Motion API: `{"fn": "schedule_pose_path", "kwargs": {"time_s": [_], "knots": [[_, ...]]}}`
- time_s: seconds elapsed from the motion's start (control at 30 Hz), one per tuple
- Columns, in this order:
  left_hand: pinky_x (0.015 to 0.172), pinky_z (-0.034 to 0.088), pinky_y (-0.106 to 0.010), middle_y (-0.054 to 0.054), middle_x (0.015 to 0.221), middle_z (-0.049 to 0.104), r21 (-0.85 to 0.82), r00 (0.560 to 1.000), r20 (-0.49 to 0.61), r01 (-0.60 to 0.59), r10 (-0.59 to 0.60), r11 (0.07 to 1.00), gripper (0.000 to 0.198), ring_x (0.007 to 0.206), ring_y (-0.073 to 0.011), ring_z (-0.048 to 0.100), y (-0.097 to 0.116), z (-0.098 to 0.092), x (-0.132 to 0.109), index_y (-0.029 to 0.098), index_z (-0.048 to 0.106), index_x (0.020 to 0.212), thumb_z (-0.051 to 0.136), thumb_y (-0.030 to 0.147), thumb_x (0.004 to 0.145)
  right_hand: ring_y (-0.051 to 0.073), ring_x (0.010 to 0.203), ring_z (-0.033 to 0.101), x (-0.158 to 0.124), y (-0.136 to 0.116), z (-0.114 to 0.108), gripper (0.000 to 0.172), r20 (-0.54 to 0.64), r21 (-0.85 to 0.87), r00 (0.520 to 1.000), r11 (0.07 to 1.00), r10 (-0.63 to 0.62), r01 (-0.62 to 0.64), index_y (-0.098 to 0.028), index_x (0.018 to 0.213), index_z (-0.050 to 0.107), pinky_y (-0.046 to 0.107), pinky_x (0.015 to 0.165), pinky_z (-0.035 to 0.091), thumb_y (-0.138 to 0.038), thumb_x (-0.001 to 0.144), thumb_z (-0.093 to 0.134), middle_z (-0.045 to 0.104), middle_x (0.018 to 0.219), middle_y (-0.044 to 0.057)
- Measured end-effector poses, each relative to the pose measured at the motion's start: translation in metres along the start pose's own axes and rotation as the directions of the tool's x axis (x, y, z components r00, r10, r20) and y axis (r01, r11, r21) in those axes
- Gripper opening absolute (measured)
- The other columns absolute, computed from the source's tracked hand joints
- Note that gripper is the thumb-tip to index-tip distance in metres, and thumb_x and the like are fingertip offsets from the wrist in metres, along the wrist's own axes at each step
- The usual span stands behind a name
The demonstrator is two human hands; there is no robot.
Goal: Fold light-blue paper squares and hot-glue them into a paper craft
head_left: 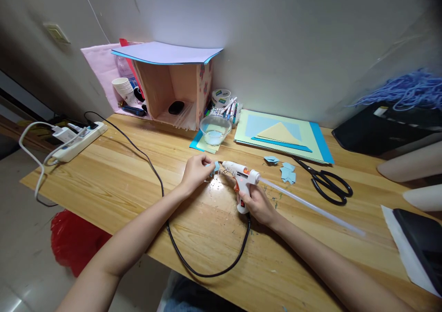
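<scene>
Left hand [197, 173]: pinched closed on blue paper piece [217, 166], mid-table.
Right hand [259, 205]: wrapped around glue gun [244, 179] handle, nozzle [224, 164] just beside paper.
Scissors [316, 174]: right, beyond glue gun.

Power strip [86, 141] sits on left end of counter [120, 178], box [155, 91] at back, bowl [214, 136] before box's right side, markers [229, 110] behind bowl, paper stack [312, 139] right of bowl. Glue gun [243, 178] is in right hand [259, 205], nozzle [225, 165] just beside paper piece [217, 167] in left hand [196, 171]; cut-outs [287, 173] right of gun, scissors [320, 176] right of cut-outs.
</scene>
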State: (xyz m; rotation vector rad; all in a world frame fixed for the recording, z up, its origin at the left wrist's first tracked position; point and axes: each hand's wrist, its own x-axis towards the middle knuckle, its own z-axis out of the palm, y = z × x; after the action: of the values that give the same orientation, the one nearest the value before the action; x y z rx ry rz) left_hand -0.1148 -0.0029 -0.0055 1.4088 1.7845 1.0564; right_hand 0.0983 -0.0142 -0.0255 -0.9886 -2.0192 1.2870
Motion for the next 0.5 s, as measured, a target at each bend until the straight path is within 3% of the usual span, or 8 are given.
{"fn": "schedule_pose_path", "kwargs": {"time_s": [0.5], "knots": [[0.048, 0.043, -0.02, -0.002, 0.061, 0.063, -0.029, 0.999, 0.014, 0.04, -0.04, 0.999, 0.016, 0.053, -0.0122, 0.058, 0.0048, -0.0014, -0.0017, 0.015, 0.06, 0.07, 0.054, 0.03, 0.068, 0.017, 0.062, 0.053, 0.0006, 0.0027, 0.0003, 0.022, -0.021, 0.055, 1.0, 0.998, 0.018, -0.017, -0.018, 0.087, 0.053, 0.028, 0.059, 0.043, -0.037, 0.085, 0.042, 0.054, 0.06, 0.0]]}}
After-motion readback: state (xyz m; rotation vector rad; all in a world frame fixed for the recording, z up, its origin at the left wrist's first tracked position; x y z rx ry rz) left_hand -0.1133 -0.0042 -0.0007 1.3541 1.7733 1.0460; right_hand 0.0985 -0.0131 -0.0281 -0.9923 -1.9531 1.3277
